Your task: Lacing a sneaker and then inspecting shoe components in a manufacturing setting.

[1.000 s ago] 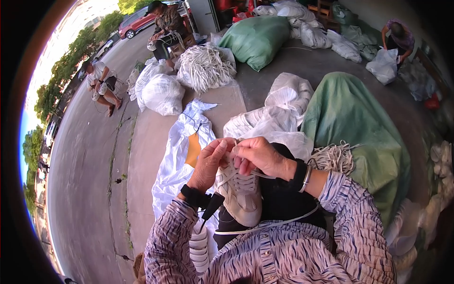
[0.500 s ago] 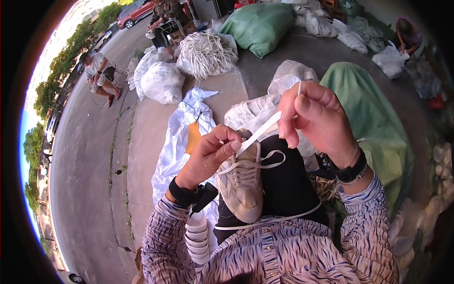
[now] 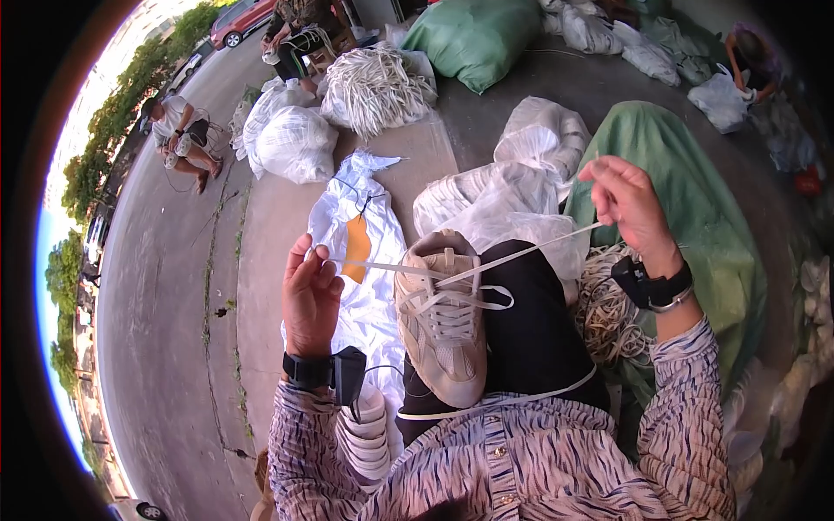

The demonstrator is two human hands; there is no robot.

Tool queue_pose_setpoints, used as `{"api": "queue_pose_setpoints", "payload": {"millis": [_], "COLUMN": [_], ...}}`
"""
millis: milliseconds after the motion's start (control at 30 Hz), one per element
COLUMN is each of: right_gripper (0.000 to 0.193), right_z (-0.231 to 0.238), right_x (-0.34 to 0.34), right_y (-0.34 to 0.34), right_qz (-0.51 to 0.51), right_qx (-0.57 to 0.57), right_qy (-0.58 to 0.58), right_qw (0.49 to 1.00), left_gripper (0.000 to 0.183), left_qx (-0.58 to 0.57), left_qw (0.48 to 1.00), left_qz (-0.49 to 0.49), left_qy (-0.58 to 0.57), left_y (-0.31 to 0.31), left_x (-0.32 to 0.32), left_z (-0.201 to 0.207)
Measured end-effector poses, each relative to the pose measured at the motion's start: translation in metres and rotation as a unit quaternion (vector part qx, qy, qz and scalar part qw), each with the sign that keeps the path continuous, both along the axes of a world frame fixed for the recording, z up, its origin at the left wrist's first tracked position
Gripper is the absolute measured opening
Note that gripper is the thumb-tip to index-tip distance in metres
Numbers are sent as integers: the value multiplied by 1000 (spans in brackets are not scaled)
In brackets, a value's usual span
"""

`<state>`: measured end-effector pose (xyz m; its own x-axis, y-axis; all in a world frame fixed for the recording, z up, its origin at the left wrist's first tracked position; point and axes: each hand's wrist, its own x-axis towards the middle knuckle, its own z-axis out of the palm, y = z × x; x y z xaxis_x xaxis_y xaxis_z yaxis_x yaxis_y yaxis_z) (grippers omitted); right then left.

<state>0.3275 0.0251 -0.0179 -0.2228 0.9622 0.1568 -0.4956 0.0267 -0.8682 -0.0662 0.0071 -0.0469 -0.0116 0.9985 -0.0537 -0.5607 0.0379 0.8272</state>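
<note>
A beige sneaker (image 3: 443, 347) rests on my lap over black trousers, toe toward me. Its flat white shoelace (image 3: 539, 247) is threaded through the upper eyelets, and a loop of lace lies over the shoe's right side. Left of the shoe, my left hand (image 3: 311, 300) pinches one lace end between thumb and fingers. My right hand (image 3: 627, 204), raised to the right, grips the other end. Both strands run taut outward from the top of the shoe. A thin white cord (image 3: 504, 405) crosses my lap below the toe.
A bundle of loose laces (image 3: 612, 304) lies right of my knee beside a green sack (image 3: 686, 208). White cupped pieces (image 3: 363, 434) are stacked at my left. Clear plastic bags (image 3: 495, 200) lie ahead. Farther off are a lace heap (image 3: 373, 91) and several seated people.
My hands have moved apart, left hand leftward and right hand outward to the right. The lace ends are now stretched tight to both sides, and the shoe's opening is uncovered.
</note>
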Motion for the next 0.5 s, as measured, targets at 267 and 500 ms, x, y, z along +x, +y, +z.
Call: {"api": "queue_pose_setpoints", "payload": {"millis": [267, 500], "right_gripper": [12, 10], "right_z": [-62, -60], "right_x": [-87, -91], "right_y": [-19, -53], "right_qz": [-59, 63], "right_qx": [18, -82], "right_qy": [-339, -413], "right_qw": [939, 905], "left_gripper": [30, 27], "left_qx": [-52, -30], "left_qw": [983, 978], "left_qz": [158, 206], "left_qy": [76, 24], "left_y": [2, 1], "left_x": [-15, -47], "left_z": [-5, -21]}}
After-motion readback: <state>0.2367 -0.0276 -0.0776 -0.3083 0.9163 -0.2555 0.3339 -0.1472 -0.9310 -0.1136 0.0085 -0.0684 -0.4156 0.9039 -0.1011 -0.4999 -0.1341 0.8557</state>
